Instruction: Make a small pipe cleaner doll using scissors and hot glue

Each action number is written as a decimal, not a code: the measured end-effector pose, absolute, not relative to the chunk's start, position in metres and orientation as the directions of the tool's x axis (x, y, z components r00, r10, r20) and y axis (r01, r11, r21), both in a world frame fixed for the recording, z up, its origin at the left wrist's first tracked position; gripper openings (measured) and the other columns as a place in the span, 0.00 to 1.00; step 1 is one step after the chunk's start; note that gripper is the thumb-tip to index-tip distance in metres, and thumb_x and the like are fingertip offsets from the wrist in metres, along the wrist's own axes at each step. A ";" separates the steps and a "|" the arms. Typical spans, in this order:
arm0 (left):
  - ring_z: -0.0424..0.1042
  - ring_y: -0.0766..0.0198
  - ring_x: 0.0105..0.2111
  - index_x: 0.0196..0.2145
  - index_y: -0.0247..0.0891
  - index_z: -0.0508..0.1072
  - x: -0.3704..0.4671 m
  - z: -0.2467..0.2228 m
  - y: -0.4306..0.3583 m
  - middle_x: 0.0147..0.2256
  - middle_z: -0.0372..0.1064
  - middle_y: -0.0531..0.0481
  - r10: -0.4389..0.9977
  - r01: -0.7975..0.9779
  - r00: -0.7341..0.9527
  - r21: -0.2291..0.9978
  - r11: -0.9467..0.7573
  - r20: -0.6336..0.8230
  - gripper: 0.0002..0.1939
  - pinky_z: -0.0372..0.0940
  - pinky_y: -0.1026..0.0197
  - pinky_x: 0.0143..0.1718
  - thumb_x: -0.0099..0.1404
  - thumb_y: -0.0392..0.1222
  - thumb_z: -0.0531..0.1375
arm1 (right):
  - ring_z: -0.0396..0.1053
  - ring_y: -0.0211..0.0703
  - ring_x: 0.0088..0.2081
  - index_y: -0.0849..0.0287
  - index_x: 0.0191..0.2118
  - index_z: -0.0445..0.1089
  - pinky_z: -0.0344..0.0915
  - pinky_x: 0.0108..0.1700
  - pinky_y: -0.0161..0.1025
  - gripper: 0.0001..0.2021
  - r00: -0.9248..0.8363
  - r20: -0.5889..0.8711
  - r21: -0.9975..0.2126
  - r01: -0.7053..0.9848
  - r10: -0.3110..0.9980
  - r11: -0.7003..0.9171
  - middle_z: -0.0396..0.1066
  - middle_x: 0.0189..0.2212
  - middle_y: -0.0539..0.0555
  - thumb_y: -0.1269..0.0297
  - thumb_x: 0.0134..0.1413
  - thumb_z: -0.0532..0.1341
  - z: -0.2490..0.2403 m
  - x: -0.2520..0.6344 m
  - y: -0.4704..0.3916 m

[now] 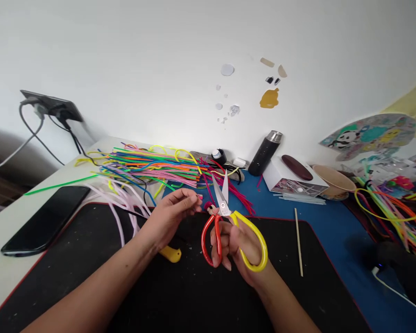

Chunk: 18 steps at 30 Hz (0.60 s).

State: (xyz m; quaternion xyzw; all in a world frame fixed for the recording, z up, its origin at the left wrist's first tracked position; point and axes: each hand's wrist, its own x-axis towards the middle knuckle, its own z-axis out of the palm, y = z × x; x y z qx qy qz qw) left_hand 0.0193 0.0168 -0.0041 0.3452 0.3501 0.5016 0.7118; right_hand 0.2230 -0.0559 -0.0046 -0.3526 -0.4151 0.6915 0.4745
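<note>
My right hand (237, 240) has its fingers through the loops of a pair of scissors (223, 207) with one red and one yellow handle. The blades point away from me and stand apart. My left hand (175, 210) is closed in a pinch to the left of the blades. Something tiny and pinkish shows at its fingertips, too small to name. A small dark pink piece (209, 205) sits by the scissors' pivot, near a fingertip. Below my left wrist, a yellow tool handle (171, 254) pokes out on the black mat (152, 296).
Several colourful pipe cleaners (152, 164) lie in a heap at the back, lilac ones (125, 203) nearer. A phone (45, 219) rests at left. Rightward are a black flask (265, 153), a white box (294, 178), a wooden stick (298, 243) and more pipe cleaners (398, 208).
</note>
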 end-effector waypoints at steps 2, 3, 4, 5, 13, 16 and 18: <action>0.73 0.65 0.32 0.32 0.38 0.80 0.013 -0.004 0.023 0.31 0.76 0.51 0.978 -0.509 0.154 0.838 0.199 -0.138 0.19 0.66 0.62 0.37 0.52 0.51 0.81 | 0.77 0.41 0.22 0.55 0.65 0.67 0.57 0.16 0.29 0.35 -0.328 -0.084 -0.947 -0.268 0.941 -0.178 0.75 0.34 0.51 0.37 0.63 0.69 -0.008 0.220 -0.051; 0.72 0.66 0.31 0.31 0.37 0.80 0.011 -0.003 0.025 0.30 0.75 0.52 0.985 -0.519 0.123 0.838 0.171 -0.125 0.19 0.65 0.63 0.36 0.51 0.51 0.81 | 0.77 0.41 0.22 0.55 0.65 0.67 0.57 0.17 0.29 0.34 -0.323 -0.081 -0.961 -0.225 0.943 -0.160 0.76 0.34 0.52 0.38 0.64 0.70 -0.010 0.217 -0.050; 0.72 0.66 0.30 0.31 0.37 0.80 0.009 -0.003 0.027 0.30 0.75 0.52 0.988 -0.522 0.108 0.839 0.152 -0.112 0.19 0.65 0.63 0.36 0.51 0.51 0.81 | 0.78 0.41 0.23 0.54 0.65 0.68 0.57 0.18 0.29 0.33 -0.306 -0.079 -0.971 -0.193 0.949 -0.143 0.76 0.35 0.52 0.40 0.64 0.70 -0.012 0.214 -0.049; 0.71 0.66 0.30 0.31 0.38 0.80 0.007 -0.002 0.028 0.30 0.75 0.52 0.991 -0.524 0.088 0.841 0.133 -0.102 0.19 0.65 0.63 0.36 0.51 0.50 0.81 | 0.77 0.40 0.23 0.54 0.65 0.68 0.57 0.18 0.29 0.31 -0.278 -0.079 -0.976 -0.174 0.957 -0.131 0.76 0.35 0.52 0.42 0.65 0.70 -0.015 0.211 -0.049; 0.70 0.67 0.29 0.31 0.38 0.80 0.009 0.004 0.027 0.29 0.74 0.55 0.997 -0.462 0.022 0.884 0.074 -0.072 0.17 0.65 0.63 0.36 0.52 0.48 0.80 | 0.67 0.36 0.20 0.53 0.61 0.73 0.64 0.22 0.36 0.27 -0.194 -0.092 -0.989 -0.097 0.977 -0.112 0.70 0.30 0.49 0.43 0.64 0.72 -0.028 0.201 -0.061; 0.70 0.67 0.29 0.31 0.38 0.80 0.011 0.004 0.026 0.29 0.74 0.54 0.999 -0.438 0.016 0.898 0.042 -0.038 0.16 0.66 0.63 0.36 0.53 0.48 0.79 | 0.65 0.35 0.19 0.53 0.60 0.72 0.65 0.22 0.36 0.27 -0.190 -0.115 -0.990 -0.054 0.975 -0.127 0.68 0.29 0.47 0.41 0.65 0.70 -0.024 0.202 -0.063; 0.70 0.67 0.29 0.31 0.38 0.80 0.011 0.004 0.025 0.29 0.74 0.54 1.000 -0.409 0.011 0.912 0.021 -0.018 0.16 0.67 0.63 0.36 0.54 0.49 0.79 | 0.64 0.35 0.19 0.54 0.60 0.72 0.65 0.22 0.35 0.27 -0.196 -0.108 -0.993 -0.019 0.975 -0.114 0.68 0.28 0.47 0.41 0.65 0.69 -0.022 0.202 -0.064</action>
